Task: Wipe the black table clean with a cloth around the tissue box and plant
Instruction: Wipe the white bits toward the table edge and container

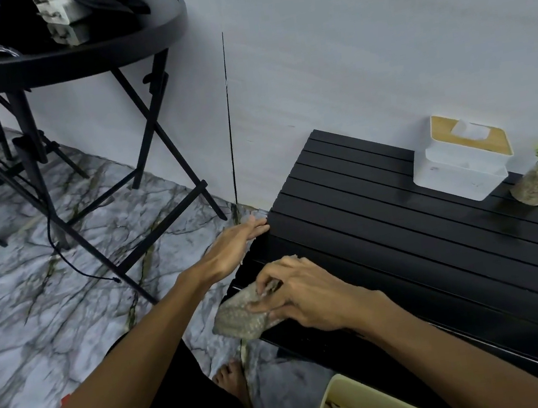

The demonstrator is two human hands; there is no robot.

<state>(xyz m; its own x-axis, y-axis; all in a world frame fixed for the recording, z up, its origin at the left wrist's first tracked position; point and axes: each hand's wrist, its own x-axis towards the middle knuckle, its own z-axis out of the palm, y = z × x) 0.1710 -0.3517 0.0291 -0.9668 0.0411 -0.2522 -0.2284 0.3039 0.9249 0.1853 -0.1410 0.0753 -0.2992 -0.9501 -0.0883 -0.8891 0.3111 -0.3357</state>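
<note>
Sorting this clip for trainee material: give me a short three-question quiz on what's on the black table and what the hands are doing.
1. True or false: the right hand grips the cloth.
2. Where does the tissue box stand? A) on the floor B) on the black table C) on a chair.
3. Fill in: as seen, the plant stands to the box's ____.
Key: 1 true; 2 B; 3 right.
</note>
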